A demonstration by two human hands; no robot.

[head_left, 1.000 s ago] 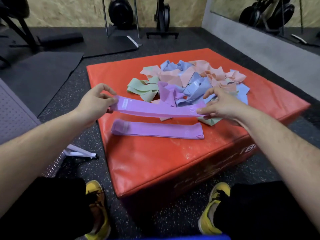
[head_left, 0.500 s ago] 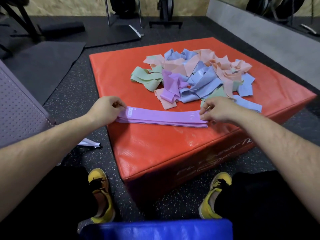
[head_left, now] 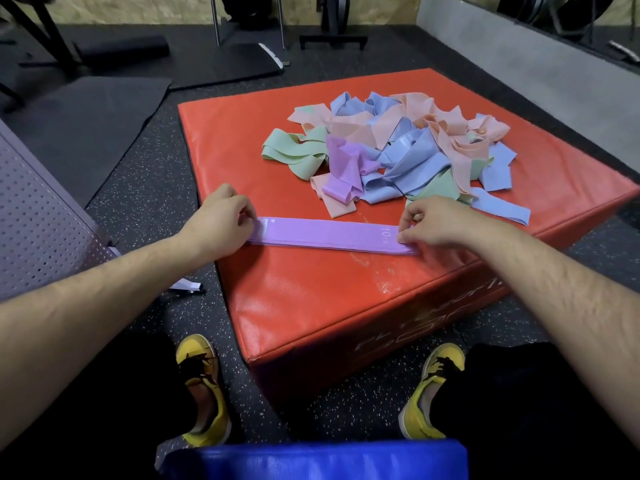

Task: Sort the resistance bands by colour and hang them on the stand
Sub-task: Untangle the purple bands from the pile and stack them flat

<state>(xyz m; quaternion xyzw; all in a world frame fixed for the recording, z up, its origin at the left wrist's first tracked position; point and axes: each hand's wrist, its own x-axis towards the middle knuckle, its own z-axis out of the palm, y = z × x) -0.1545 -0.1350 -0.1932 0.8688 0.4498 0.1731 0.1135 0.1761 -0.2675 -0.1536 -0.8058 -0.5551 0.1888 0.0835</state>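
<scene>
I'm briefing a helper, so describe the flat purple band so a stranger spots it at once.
Find the red mat on the floor. At its near edge the flat band lies between the left hand and right hand. Unlike the crumpled band in the pile, it is straight and marked 10.
</scene>
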